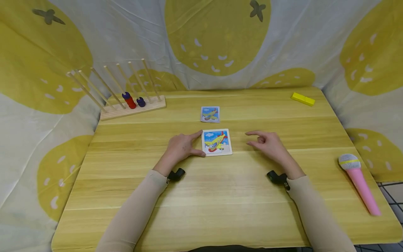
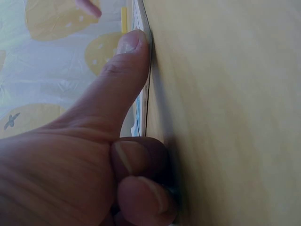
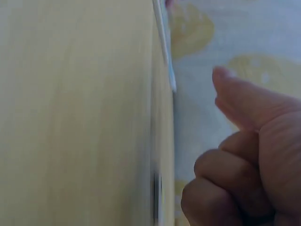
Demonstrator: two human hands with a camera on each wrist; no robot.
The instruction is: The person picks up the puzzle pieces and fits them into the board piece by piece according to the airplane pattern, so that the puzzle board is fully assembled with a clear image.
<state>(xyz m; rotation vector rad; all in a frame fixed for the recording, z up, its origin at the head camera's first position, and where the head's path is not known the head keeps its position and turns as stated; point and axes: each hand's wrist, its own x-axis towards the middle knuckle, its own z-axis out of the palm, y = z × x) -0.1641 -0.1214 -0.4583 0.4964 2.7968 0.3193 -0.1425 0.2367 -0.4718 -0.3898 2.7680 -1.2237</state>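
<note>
A small square jigsaw puzzle [image 1: 217, 138] with a yellow airplane on blue sky lies in a pale tray at mid-table. Its lower right part shows a pale bare patch. My left hand [image 1: 182, 147] touches the tray's left side, forefinger at the upper corner and thumb at the lower one. In the left wrist view the straight thumb [image 2: 110, 84] lies along the tray's edge, the other fingers bent. Right of the puzzle, apart from it, hovers my right hand [image 1: 267, 143], thumb and forefinger spread with a gap, nothing between them. A matching airplane picture card [image 1: 210, 114] lies behind the puzzle.
A wooden peg rack [image 1: 133, 110] with red and purple rings stands at the back left. At the back right lies a yellow block [image 1: 303, 99]. A pink toy microphone [image 1: 362, 185] lies near the right edge. A fruit-print curtain [image 1: 217, 35] hangs behind the table.
</note>
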